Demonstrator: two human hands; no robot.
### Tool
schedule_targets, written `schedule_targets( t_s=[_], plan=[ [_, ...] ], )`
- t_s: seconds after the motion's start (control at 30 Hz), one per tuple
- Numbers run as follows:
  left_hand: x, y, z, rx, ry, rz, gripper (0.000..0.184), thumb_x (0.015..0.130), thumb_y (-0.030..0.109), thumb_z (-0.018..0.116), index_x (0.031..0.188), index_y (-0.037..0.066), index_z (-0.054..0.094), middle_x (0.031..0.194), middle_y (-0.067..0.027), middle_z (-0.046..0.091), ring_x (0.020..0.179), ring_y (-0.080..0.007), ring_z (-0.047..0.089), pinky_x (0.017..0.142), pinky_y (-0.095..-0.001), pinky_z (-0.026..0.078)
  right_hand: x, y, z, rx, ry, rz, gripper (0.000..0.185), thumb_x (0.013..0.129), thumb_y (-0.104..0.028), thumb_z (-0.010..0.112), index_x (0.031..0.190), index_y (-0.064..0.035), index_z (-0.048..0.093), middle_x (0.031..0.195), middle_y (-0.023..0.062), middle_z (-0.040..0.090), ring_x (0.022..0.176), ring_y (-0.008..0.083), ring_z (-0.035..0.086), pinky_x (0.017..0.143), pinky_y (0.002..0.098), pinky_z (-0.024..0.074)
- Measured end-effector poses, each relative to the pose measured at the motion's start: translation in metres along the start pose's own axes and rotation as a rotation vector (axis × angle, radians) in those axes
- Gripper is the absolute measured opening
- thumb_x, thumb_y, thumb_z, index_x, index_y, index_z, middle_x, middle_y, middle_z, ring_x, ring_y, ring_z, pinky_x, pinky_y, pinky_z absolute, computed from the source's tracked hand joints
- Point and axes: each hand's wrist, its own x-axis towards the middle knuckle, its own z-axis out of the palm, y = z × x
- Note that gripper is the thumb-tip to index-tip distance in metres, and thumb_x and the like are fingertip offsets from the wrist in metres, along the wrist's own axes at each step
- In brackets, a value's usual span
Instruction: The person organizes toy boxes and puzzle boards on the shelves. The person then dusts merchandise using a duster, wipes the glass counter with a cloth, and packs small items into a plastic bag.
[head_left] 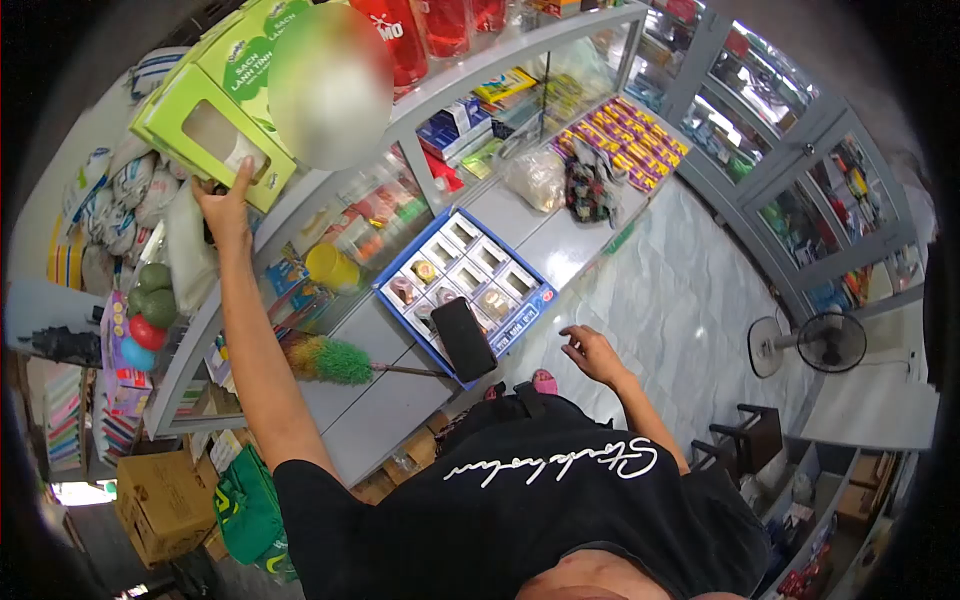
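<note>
At the upper left, my left hand (228,205) grips the lower edge of a light green cardboard box (205,85) with a cut-out window. One finger lies against the box's face near the window; the other fingers are partly hidden. The box stands on top of the glass display case. My right hand (592,354) hangs above the floor with its fingers apart, holding nothing. Nearest to it is a blue-edged tray (537,310) of small compartments, some holding round items. A black phone (464,338) rests across the tray's near side.
A multicoloured feather duster (333,359) lies on the grey counter beside the tray. Further along are a clear plastic bag (536,178), a dark patterned cloth bundle (592,182) and rows of purple-yellow packets (640,140). Red pouches (400,40) stand on the glass case. A fan (831,342) is at right.
</note>
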Motion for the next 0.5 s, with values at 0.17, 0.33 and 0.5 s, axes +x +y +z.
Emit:
schedule_targets(
  t_s=[0.17,0.33,0.5],
  plan=[
    [-0.013,0.018,0.006,-0.053,0.018,0.033,0.107,0.064,0.014,0.083,0.138,-0.007,0.007,0.132,-0.022,0.031,0.119,-0.0272,0.039,0.097,-0.0346,0.035,0.022,-0.001,0.032,0.304,0.1,0.337,0.071,0.081,-0.019,0.066,0.136,-0.0061,0.023,0.087,0.0187,0.062,0.066,0.0242,0.063,0.06,0.0327,0.0509],
    [-0.021,0.031,0.002,-0.053,-0.011,0.01,0.108,0.066,0.013,0.081,0.139,-0.006,0.003,0.136,-0.0243,0.026,0.124,-0.0309,0.034,0.101,-0.0366,0.03,0.051,-0.01,0.06,0.94,0.146,0.492,0.094,0.08,-0.015,0.068,0.141,-0.009,-0.003,0.085,0.0208,0.062,0.068,0.025,0.064,0.059,0.0341,0.0542],
    [-0.037,0.039,-0.004,-0.132,-0.044,0.034,0.102,0.07,0.01,0.078,0.139,-0.004,0.004,0.137,-0.0251,0.025,0.127,-0.0315,0.03,0.103,-0.0369,0.027,0.048,-0.027,0.066,0.982,0.145,0.53,0.098,0.081,-0.011,0.067,0.14,-0.0122,-0.011,0.088,0.0205,0.061,0.072,0.0262,0.065,0.063,0.037,0.0557]
  ],
)
